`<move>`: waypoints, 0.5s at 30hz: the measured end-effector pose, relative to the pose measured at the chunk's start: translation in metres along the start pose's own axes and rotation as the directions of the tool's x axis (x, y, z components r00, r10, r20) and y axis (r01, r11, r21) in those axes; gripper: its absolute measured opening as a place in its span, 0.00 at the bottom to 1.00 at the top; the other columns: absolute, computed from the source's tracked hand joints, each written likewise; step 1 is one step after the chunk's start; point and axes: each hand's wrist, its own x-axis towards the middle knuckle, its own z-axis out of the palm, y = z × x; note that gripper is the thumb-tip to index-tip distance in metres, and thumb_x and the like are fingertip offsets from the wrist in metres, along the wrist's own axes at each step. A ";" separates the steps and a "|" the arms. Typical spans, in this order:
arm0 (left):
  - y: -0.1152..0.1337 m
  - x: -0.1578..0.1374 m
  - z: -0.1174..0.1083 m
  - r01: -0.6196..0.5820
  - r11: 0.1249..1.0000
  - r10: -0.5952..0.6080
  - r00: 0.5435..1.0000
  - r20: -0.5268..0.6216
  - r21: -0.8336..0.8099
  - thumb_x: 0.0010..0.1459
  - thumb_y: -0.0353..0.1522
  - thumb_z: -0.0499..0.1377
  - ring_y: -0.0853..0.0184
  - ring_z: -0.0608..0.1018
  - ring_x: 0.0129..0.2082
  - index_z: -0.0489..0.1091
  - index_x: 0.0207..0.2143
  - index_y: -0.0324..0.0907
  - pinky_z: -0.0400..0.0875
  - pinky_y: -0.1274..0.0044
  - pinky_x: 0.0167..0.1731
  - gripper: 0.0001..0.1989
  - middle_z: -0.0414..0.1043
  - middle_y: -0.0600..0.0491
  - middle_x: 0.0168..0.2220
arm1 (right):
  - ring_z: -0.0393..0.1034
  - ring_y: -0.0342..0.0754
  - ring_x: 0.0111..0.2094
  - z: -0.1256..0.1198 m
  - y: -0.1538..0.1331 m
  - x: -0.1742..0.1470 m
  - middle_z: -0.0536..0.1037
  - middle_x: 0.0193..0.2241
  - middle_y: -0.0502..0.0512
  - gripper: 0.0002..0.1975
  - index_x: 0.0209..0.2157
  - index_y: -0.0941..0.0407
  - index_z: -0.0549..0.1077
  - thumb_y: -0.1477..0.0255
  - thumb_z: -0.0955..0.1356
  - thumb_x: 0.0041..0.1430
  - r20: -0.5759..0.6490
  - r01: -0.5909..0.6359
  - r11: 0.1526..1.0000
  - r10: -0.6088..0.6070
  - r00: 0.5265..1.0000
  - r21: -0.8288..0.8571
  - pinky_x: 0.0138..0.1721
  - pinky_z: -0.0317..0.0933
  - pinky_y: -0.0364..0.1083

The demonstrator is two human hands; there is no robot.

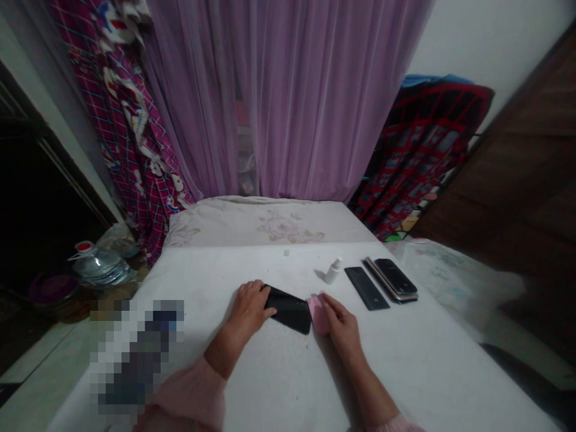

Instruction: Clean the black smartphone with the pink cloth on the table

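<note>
A black smartphone (pixel 290 311) lies on the white-covered table in front of me. My left hand (pixel 252 306) grips its left end, the thumb on the near edge and the fingers over the far edge. At the other end, my right hand (pixel 342 324) pinches a small pink cloth (pixel 318 315) that meets the phone's right edge. Beyond my right hand stands a small white spray bottle (pixel 333 271). A dark, flat phone (pixel 366 288) rests right of the bottle, beside a stack of phones (pixel 396 278) with a black one on top.
A pixelated patch (pixel 139 354) covers something at the table's left side. A tiny pale piece (pixel 286 253) lies toward the back of the table (pixel 270 384). Purple curtains (pixel 297 102) hang behind. A large water bottle (pixel 99 264) stands at the left, off the table.
</note>
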 end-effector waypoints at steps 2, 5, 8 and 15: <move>-0.003 0.007 -0.004 -0.121 0.992 0.123 0.990 0.063 -0.040 0.53 0.40 0.65 0.50 0.59 0.64 0.65 0.56 0.44 0.53 0.60 0.59 0.30 0.58 0.42 0.64 | 0.71 0.59 0.52 -0.005 0.002 -0.001 0.79 0.46 0.60 0.24 0.42 0.56 0.80 0.56 0.69 0.48 -0.001 -0.024 1.000 0.024 1.000 0.019 0.58 0.60 0.57; -0.004 0.018 -0.007 -0.256 0.960 0.274 0.945 0.180 -0.114 0.51 0.41 0.66 0.54 0.57 0.65 0.58 0.61 0.44 0.46 0.61 0.63 0.37 0.56 0.43 0.65 | 0.71 0.59 0.52 -0.007 0.004 -0.003 0.80 0.45 0.59 0.23 0.42 0.56 0.80 0.56 0.69 0.47 -0.001 -0.038 0.998 0.038 0.999 0.042 0.58 0.59 0.57; 0.004 0.023 -0.011 -0.239 0.967 0.254 0.939 0.233 -0.091 0.48 0.43 0.68 0.57 0.68 0.58 0.62 0.58 0.45 0.55 0.68 0.60 0.36 0.67 0.46 0.58 | 0.71 0.59 0.51 -0.007 0.005 -0.003 0.80 0.45 0.59 0.23 0.42 0.55 0.80 0.56 0.70 0.48 -0.002 -0.038 0.997 0.039 0.999 0.068 0.58 0.59 0.58; 0.028 0.019 -0.014 0.231 0.955 -0.260 0.954 0.150 0.184 0.62 0.40 0.56 0.47 0.77 0.46 0.58 0.60 0.30 0.70 0.65 0.41 0.29 0.73 0.31 0.45 | 0.71 0.58 0.51 -0.009 0.007 -0.004 0.79 0.46 0.60 0.23 0.43 0.56 0.80 0.58 0.69 0.48 -0.010 -0.029 0.997 0.030 1.000 0.069 0.58 0.59 0.58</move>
